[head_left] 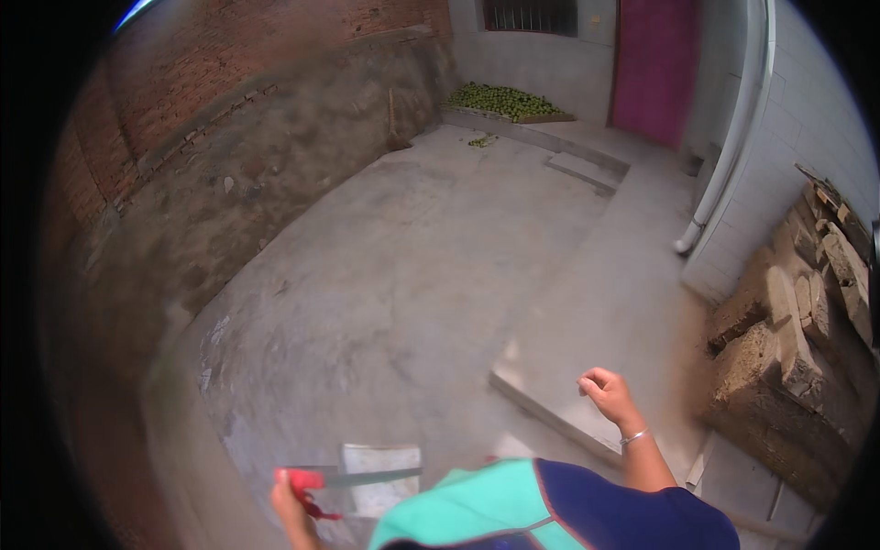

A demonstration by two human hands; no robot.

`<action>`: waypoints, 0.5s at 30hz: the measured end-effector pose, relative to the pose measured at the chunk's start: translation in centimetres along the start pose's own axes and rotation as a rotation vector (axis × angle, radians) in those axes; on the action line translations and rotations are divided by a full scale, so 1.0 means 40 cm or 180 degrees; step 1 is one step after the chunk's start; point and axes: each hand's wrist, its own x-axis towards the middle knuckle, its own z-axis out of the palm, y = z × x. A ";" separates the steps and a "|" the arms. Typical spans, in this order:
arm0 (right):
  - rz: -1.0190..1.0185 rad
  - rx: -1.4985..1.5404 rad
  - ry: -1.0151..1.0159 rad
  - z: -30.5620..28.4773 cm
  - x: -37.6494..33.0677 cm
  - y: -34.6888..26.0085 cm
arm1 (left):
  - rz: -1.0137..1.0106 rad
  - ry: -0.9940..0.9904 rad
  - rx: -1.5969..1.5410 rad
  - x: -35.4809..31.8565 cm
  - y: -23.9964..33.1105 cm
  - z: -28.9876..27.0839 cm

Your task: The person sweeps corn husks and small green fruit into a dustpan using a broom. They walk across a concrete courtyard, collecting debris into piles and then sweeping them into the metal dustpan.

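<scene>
My left hand (291,515) is closed round the red handle of a hand saw (371,478) at the lower left. Its long grey blade points to the right, level with my waist. Behind the blade, a white rectangular piece (385,456) lies on the ground; what it is I cannot make out. My right hand (609,396) is raised out to the right, over the edge of a low concrete step. Its fingers are curled in, and nothing shows in them. A silver bracelet circles that wrist.
A brick and mud wall (302,156) runs along the left of the concrete yard (394,275). Green round fruit (500,99) lies heaped at the back, near a magenta door (653,73). On the right are a white drainpipe (733,156) and a pile of broken slabs (793,321).
</scene>
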 end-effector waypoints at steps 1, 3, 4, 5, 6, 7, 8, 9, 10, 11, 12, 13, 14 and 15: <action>-0.0134 -0.0011 -0.0124 0.060 0.134 -0.057 | 0.0029 0.0109 -0.0005 0.058 0.074 0.057; -0.0396 -0.0155 -0.0243 0.138 0.363 -0.164 | -0.0055 -0.0024 -0.0003 0.195 0.163 0.160; -0.0566 -0.0225 -0.0309 0.182 0.479 -0.225 | -0.0039 -0.0062 -0.0021 0.275 0.183 0.208; -0.0733 -0.0294 -0.0370 0.216 0.590 -0.268 | 0.0043 -0.0105 -0.0103 0.356 0.178 0.247; -0.0795 -0.0312 -0.0333 0.250 0.690 -0.284 | 0.0018 -0.0033 -0.0129 0.443 0.177 0.298; -0.0856 -0.0329 -0.0289 0.283 0.787 -0.296 | -0.0005 0.0031 -0.0156 0.532 0.173 0.359; -0.0916 -0.0346 -0.0237 0.313 0.879 -0.305 | -0.0023 0.0088 -0.0183 0.619 0.170 0.425; -0.0755 -0.0313 -0.0285 0.369 0.967 -0.286 | -0.0151 0.0230 -0.0210 0.699 0.191 0.497; -0.0628 -0.0291 -0.0293 0.403 1.061 -0.277 | -0.0120 0.0113 -0.0233 0.804 0.197 0.557; -0.0503 -0.0268 -0.0298 0.437 1.150 -0.273 | -0.0194 0.0092 -0.0178 0.914 0.215 0.615; -0.0328 -0.0278 -0.0336 0.468 1.225 -0.270 | -0.0305 0.0093 -0.0183 1.001 0.256 0.694; -0.0176 -0.0322 -0.0134 0.442 1.249 -0.282 | -0.0344 -0.0118 -0.0272 1.088 0.310 0.810; -0.0054 -0.0253 -0.0228 0.479 1.346 -0.287 | -0.0262 -0.0088 -0.0222 1.185 0.339 0.858; -0.0020 -0.0184 -0.0126 0.474 1.395 -0.295 | -0.0149 -0.0206 -0.0204 1.267 0.356 0.915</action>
